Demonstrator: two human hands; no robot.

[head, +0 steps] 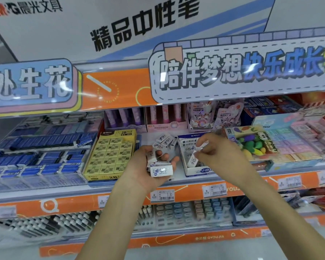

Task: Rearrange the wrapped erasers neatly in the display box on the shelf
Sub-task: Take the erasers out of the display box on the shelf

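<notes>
My left hand (148, 166) is palm up at the shelf front, cradling a stack of several white wrapped erasers (160, 170) with blue print. My right hand (214, 149) hovers over the white and blue display box (193, 172) and pinches one wrapped eraser (201, 144) between its fingertips. A few erasers (191, 159) stand inside the box, partly hidden by my right hand. More loose wrapped erasers (164, 140) lie on the shelf just left of the box, behind my left hand.
A yellow box of 2B erasers (111, 156) sits directly left. Blue erasers (38, 156) fill the far left. A Ding Pony toy eraser pack (251, 143) and pastel erasers (296, 139) lie right. Price tags (162, 195) line the orange shelf edge; pens fill the shelf below.
</notes>
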